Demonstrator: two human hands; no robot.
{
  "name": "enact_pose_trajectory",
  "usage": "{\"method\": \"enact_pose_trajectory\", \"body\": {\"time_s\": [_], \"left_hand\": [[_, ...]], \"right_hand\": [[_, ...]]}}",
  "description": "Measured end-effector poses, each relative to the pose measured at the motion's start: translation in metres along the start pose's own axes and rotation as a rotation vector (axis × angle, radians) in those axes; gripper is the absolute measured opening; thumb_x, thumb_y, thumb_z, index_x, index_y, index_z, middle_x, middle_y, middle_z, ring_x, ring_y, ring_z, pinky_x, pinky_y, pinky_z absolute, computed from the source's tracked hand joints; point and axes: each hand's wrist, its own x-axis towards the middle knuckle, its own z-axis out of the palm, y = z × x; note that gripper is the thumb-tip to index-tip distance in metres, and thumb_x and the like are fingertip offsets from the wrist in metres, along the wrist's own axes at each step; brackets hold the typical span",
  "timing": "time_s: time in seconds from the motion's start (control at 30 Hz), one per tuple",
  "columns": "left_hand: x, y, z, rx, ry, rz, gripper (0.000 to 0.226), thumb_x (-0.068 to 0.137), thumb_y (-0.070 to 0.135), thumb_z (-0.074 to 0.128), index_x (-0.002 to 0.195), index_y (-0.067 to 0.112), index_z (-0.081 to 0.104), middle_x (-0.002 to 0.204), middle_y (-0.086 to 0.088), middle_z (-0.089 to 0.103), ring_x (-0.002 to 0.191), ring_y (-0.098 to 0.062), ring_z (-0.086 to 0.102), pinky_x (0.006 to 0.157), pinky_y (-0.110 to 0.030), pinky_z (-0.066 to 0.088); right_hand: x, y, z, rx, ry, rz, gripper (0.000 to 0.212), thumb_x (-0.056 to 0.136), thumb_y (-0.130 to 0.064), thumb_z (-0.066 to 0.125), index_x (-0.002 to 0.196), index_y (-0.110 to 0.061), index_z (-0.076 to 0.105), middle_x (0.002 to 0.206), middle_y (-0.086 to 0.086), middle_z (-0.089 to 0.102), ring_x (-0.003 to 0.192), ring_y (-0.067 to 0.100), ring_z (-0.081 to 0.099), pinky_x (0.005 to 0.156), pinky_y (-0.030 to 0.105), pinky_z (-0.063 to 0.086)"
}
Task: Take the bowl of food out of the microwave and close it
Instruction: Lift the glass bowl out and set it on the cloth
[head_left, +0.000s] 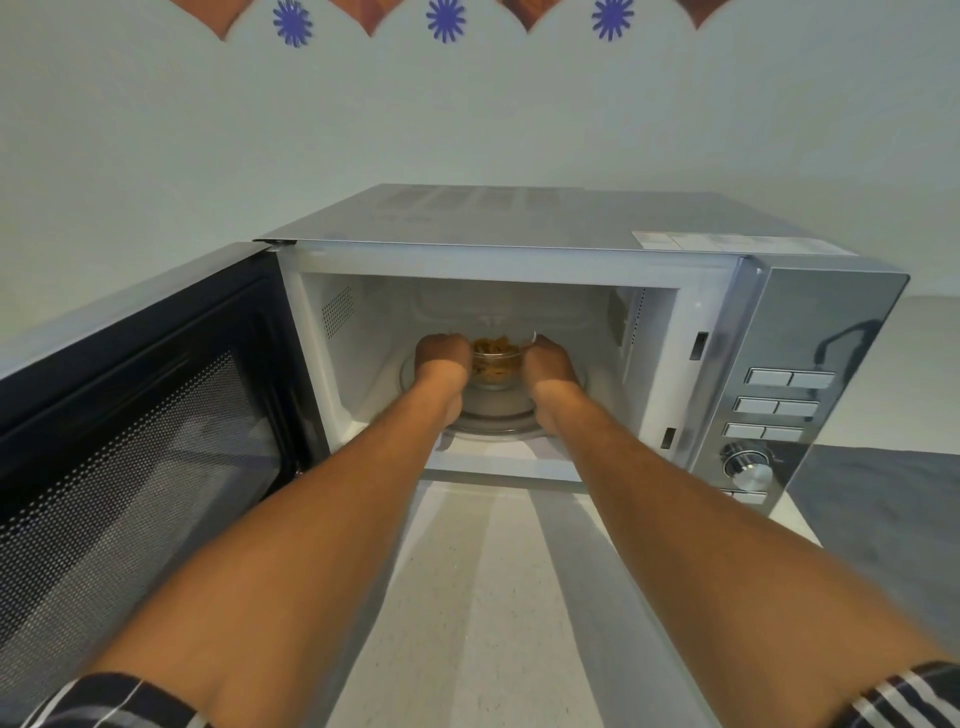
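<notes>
Nearest to us, two striped sleeves (111, 701) frame the bottom corners, and our bare forearms run forward over the pale counter (467, 597) into the open microwave (519, 244). Its door (140, 415) stands swung wide on our left, well clear of both arms; the control panel (779, 405) with its knob sits on the right.

Deeper in, our left hand (441, 353) and right hand (548, 358) flank the small glass bowl (496, 366) of yellowish food, which sits at the middle of the glass turntable (493, 421). Both hands are curled in against the bowl's sides — they look closed on it, though the fingertips on the far side are hidden, so we cannot see how firmly they hold it.

The bowl lies directly between the two hands, neither one nearer than the other, so we judge that the withdrawal must come straight back toward us along the line of the forearms, kept level and under the cavity's roof. Once it is out, the left hand sits closer to the door for shutting it.
</notes>
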Motion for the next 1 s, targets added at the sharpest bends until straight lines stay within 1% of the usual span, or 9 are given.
{"method": "enact_pose_trajectory", "body": {"time_s": [0.23,0.33,0.47,0.57,0.67,0.8,0.87,0.93,1.0], "left_hand": [[-0.042,-0.005,-0.01,-0.171,0.055,0.033,0.039,0.096,0.01,0.043,0.129,-0.002,0.06,0.081,-0.008,0.06,0.069,-0.018,0.052,0.066,-0.027,0.04],[-0.065,-0.004,-0.019,-0.223,0.043,0.066,0.043,0.091,0.002,0.043,0.13,0.004,0.061,0.117,-0.018,0.068,0.099,-0.027,0.063,0.08,-0.033,0.047],[-0.103,-0.01,-0.029,-0.173,-0.024,0.098,0.032,0.092,0.007,0.046,0.106,0.021,0.07,0.093,-0.009,0.057,0.086,-0.026,0.05,0.078,-0.038,0.045],[-0.138,-0.02,-0.031,-0.207,-0.039,0.081,0.047,0.099,0.005,0.048,0.141,0.021,0.057,0.116,-0.001,0.061,0.094,-0.017,0.059,0.094,-0.036,0.053],[-0.177,-0.033,-0.031,-0.221,-0.076,0.091,0.05,0.102,0.003,0.047,0.15,0.016,0.046,0.143,0.001,0.055,0.109,-0.014,0.06,0.109,-0.04,0.049],[-0.222,-0.05,-0.028,-0.21,-0.165,0.074,0.05,0.104,0.005,0.047,0.152,0.015,0.042,0.134,-0.003,0.064,0.111,-0.015,0.065,0.092,-0.029,0.051],[-0.245,-0.059,-0.022,-0.187,-0.203,0.073,0.043,0.104,0.005,0.047,0.143,0.019,0.055,0.114,0.007,0.074,0.098,-0.006,0.069,0.082,-0.024,0.052],[-0.266,-0.07,-0.007,-0.143,-0.281,0.073,0.04,0.102,0.002,0.047,0.113,0.034,0.07,0.092,0.019,0.078,0.086,0.003,0.072,0.078,-0.022,0.052],[-0.276,-0.081,0.004,-0.135,-0.327,0.074,0.047,0.102,0.0,0.047,0.093,0.042,0.067,0.081,0.025,0.079,0.078,0.01,0.073,0.077,-0.022,0.051]], "right_hand": [[-0.027,-0.004,-0.011,0.149,-0.01,0.032,0.027,0.104,-0.021,0.034,0.099,-0.016,0.06,0.099,0.011,0.062,0.076,0.016,0.053,0.08,0.032,0.045],[-0.052,0.0,-0.023,0.195,-0.037,0.0,0.028,0.105,-0.02,0.034,0.111,-0.016,0.061,0.096,0.005,0.061,0.087,0.018,0.054,0.067,0.026,0.042],[-0.087,0.01,-0.04,0.203,-0.049,-0.043,0.037,0.107,-0.023,0.034,0.139,-0.016,0.051,0.127,0.004,0.061,0.112,0.019,0.055,0.083,0.025,0.047],[-0.112,0.025,-0.057,0.205,-0.035,-0.059,0.044,0.106,-0.027,0.036,0.15,-0.021,0.041,0.14,-0.003,0.054,0.13,0.021,0.051,0.106,0.033,0.039],[-0.141,0.046,-0.079,0.188,-0.037,-0.093,0.043,0.106,-0.029,0.037,0.148,-0.022,0.045,0.142,-0.006,0.054,0.132,0.021,0.052,0.113,0.037,0.037],[-0.177,0.069,-0.11,0.196,-0.039,-0.136,0.032,0.107,-0.028,0.037,0.126,-0.029,0.062,0.124,-0.009,0.067,0.117,0.014,0.06,0.109,0.034,0.044],[-0.193,0.081,-0.131,0.196,-0.013,-0.137,0.034,0.107,-0.028,0.037,0.133,-0.031,0.059,0.13,-0.009,0.065,0.122,0.013,0.057,0.109,0.032,0.043],[-0.206,0.099,-0.158,0.181,0.028,-0.113,0.039,0.107,-0.03,0.037,0.143,-0.031,0.052,0.142,-0.005,0.059,0.131,0.015,0.053,0.113,0.038,0.041],[-0.213,0.112,-0.174,0.16,0.038,-0.105,0.039,0.106,-0.031,0.038,0.143,-0.033,0.051,0.143,-0.005,0.059,0.133,0.015,0.052,0.114,0.041,0.041]]}}
